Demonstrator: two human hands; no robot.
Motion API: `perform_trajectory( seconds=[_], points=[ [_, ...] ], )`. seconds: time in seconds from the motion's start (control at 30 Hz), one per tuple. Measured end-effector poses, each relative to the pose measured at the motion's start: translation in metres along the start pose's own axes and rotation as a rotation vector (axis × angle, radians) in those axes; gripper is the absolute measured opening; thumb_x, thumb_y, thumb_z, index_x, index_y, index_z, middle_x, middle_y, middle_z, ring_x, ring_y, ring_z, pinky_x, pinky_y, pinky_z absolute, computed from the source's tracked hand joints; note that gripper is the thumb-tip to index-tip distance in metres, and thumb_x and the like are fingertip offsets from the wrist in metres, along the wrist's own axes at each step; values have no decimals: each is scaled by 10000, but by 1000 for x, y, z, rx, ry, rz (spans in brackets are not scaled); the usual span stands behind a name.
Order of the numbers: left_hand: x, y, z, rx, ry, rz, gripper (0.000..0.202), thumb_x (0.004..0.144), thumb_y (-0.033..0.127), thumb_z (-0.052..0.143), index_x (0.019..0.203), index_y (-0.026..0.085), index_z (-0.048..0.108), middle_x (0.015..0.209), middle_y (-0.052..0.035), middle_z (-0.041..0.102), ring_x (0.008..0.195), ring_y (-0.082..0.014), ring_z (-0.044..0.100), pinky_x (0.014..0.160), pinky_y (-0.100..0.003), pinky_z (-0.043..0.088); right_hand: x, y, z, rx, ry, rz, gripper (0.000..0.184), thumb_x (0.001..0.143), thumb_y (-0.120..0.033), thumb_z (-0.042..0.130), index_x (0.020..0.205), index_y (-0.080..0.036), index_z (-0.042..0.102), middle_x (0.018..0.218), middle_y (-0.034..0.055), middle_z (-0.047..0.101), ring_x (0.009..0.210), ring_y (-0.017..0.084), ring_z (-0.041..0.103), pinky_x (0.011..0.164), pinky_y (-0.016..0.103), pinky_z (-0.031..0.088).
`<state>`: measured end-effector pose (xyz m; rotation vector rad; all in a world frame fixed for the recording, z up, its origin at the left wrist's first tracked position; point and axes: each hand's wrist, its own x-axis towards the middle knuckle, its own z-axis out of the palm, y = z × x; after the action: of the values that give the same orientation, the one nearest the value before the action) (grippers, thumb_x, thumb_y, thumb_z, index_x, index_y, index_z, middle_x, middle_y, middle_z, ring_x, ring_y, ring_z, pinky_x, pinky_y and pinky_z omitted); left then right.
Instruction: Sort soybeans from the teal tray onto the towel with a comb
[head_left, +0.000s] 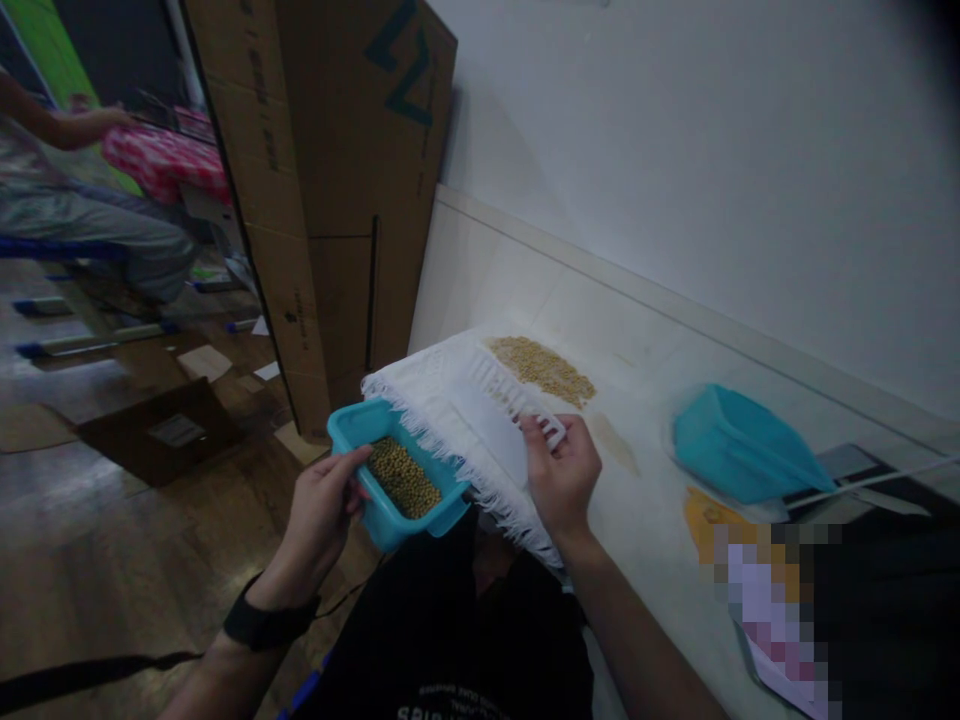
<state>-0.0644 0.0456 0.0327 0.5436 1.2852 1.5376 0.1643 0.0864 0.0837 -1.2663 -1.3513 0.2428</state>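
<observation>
My left hand [324,508] grips the near left rim of a turquoise plastic tub [452,516], thumb over the edge. Small greenish-yellow dried beans [405,478] cover the bottom of the tub, which is held at the edge of a white fringed cloth [431,375]. Over the cloth, my right hand [562,470] pinches one end of a white plastic piece with a row of slots [499,390]; its exact kind I cannot tell. Just beyond it, a flat patch of yellowish beans or grains [544,368] lies spread on the white surface.
A turquoise scoop-shaped container [739,440] stands on the right of the white tabletop [637,520], near an orange packet [712,525]. A tall cardboard box [352,180] rises behind the cloth. Cardboard pieces [150,430] lie on the wooden floor. Another person [90,220] sits at far left.
</observation>
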Motion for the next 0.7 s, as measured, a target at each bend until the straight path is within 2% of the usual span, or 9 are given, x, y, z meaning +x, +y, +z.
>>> perform_trajectory(
  seconds=[0.1,0.2,0.3,0.43,0.7],
  points=[
    [-4,-1,0,-12,-3,-6,324,652,363,758,506,186,528,392,63,455,325,-61,310,304,-193,251,0,1,-10,-21,139,66,304,804,-466,675,785,-195,539,664,-3,642,567,139,593,549,240,455],
    [-7,-6,0,-16,0,-24,346,649,367,764,488,188,515,386,76,415,323,-59,306,303,-192,251,-9,0,-8,-31,120,104,302,810,-471,661,784,-199,533,642,-12,629,539,134,574,528,235,438],
    [-10,-11,0,-3,-1,-50,373,659,379,762,464,190,507,382,73,403,321,-59,301,303,-193,253,-17,-2,5,-56,74,94,290,833,-461,628,754,-208,512,596,-36,582,522,126,541,511,225,403],
    [-12,-16,1,-7,-38,-46,357,665,386,759,463,179,549,379,60,414,328,-60,309,307,-189,259,-12,-1,12,-81,87,100,270,849,-429,602,728,-213,494,581,-52,546,526,124,514,527,225,380],
    [-12,-17,2,26,-34,-37,305,630,403,757,514,180,585,385,55,442,325,-61,310,305,-184,254,4,23,-24,-141,168,151,281,813,-440,628,711,-209,505,604,-40,562,542,136,508,544,242,386]
  ],
)
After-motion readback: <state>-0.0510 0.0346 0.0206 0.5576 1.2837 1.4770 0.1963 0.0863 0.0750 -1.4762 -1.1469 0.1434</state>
